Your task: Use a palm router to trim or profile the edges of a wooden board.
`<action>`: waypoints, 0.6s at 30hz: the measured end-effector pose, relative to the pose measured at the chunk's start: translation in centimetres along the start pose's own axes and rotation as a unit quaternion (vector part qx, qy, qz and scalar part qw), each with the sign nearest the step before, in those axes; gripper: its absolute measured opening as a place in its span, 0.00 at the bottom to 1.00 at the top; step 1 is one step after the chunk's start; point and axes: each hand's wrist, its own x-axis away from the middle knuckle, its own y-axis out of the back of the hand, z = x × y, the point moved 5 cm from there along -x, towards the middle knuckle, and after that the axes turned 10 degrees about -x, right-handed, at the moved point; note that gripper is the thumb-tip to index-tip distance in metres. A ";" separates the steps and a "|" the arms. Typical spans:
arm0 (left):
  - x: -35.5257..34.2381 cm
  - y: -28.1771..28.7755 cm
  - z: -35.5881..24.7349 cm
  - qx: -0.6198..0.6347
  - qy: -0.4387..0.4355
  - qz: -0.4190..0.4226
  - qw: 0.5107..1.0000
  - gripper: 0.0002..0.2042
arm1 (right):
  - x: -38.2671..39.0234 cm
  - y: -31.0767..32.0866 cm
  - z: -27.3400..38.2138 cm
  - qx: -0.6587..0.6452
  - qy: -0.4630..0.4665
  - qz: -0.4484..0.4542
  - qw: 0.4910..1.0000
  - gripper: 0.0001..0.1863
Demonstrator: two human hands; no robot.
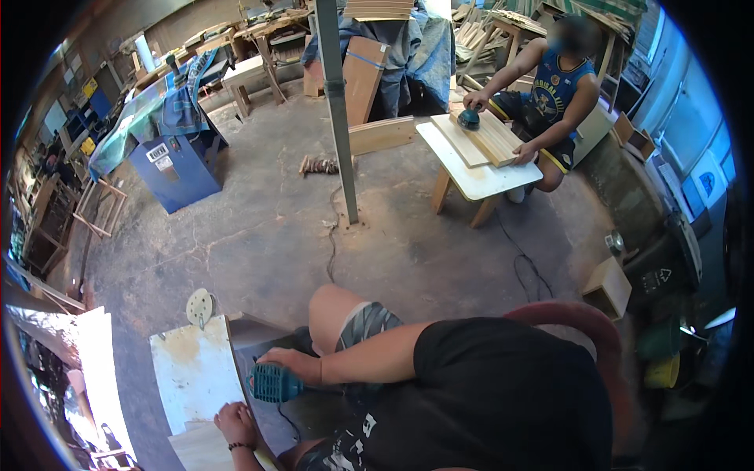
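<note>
My right hand is wrapped round a teal electric sander, which has a vented, grid-like body and a dark cord hanging below. The sander is beside the right edge of a worn white board. My left hand, with a dark bracelet at the wrist, bends its fingers onto a pale wooden board at the near end of the white one. Part of that wooden board is cut off by the lower edge. A round tan sanding disc with holes sits at the white board's far corner.
Ahead right, a co-worker runs a teal sander over wooden panels on a low white table. A metal post rises from the floor. A blue machine cabinet stands left. Cords trail across the floor.
</note>
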 end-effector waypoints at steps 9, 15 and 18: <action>-5.6 2.0 8.5 -0.001 0.272 -0.058 0.960 0.12 | 2.3 -4.2 0.8 0.019 0.017 0.025 0.999 0.22; -5.7 1.2 13.9 0.095 0.330 -0.139 0.929 0.16 | 4.3 -5.0 1.4 0.016 0.038 0.020 0.999 0.20; -3.4 -0.1 16.5 0.223 0.288 -0.157 0.918 0.21 | 4.7 -4.4 1.2 0.037 0.032 -0.006 0.999 0.20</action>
